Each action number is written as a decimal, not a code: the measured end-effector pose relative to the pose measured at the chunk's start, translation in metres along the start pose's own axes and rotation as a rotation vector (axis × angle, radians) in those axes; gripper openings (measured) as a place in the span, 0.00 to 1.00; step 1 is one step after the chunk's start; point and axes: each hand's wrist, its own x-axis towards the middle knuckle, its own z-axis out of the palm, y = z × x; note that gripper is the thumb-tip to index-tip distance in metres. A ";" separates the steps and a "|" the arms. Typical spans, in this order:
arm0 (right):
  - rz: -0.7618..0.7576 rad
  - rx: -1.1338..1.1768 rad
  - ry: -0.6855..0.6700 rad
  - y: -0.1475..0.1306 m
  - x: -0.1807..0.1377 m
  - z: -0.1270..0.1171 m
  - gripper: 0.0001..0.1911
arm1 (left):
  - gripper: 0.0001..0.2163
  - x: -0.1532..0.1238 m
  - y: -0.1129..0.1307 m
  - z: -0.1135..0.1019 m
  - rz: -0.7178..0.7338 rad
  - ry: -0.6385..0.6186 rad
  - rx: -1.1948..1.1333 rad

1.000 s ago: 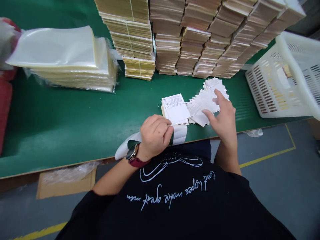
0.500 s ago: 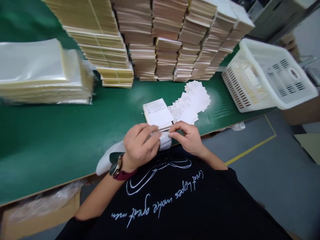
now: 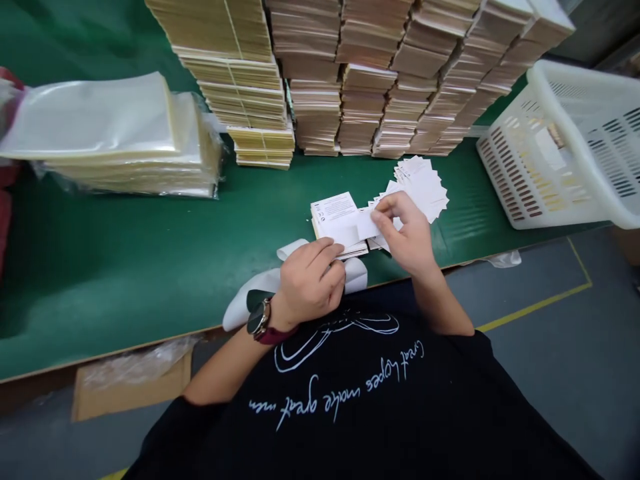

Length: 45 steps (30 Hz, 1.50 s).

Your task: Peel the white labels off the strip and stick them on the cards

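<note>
My right hand (image 3: 406,232) pinches a small blank white paper slip (image 3: 367,225) between thumb and fingertips. The slip's left part lies over the top of a squared stack of printed white cards (image 3: 334,208). My left hand (image 3: 313,277), with a watch on its wrist, is curled at the near edge of that stack. Its fingertips touch the edge, and whatever they grip is hidden. Around and under the left hand runs a curled white paper strip (image 3: 253,293). Right of the stack, partly behind my right hand, a fan of white cards (image 3: 425,187) is spread out.
Tall stacks of brown-edged card bundles (image 3: 315,100) stand at the back of the green table (image 3: 125,267). Yellowish tied bundles (image 3: 245,100) stand beside them. Clear plastic sleeves (image 3: 120,133) lie at left. A white perforated basket (image 3: 540,153) sits at right, overhanging the table edge.
My right hand has moved up and away from my left, bringing the white slip over the card stack. The left hand stays by the stack's near edge. The whole view has shifted.
</note>
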 end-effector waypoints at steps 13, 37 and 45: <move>0.047 -0.083 -0.164 0.009 0.013 0.030 0.03 | 0.04 -0.002 0.001 0.002 -0.047 -0.076 0.002; 0.164 -0.079 -0.192 0.022 0.023 0.025 0.12 | 0.04 0.000 0.003 0.004 -0.017 -0.080 0.090; -0.064 -0.447 -0.002 0.012 0.011 0.021 0.12 | 0.05 -0.002 0.003 0.007 -0.027 -0.077 0.064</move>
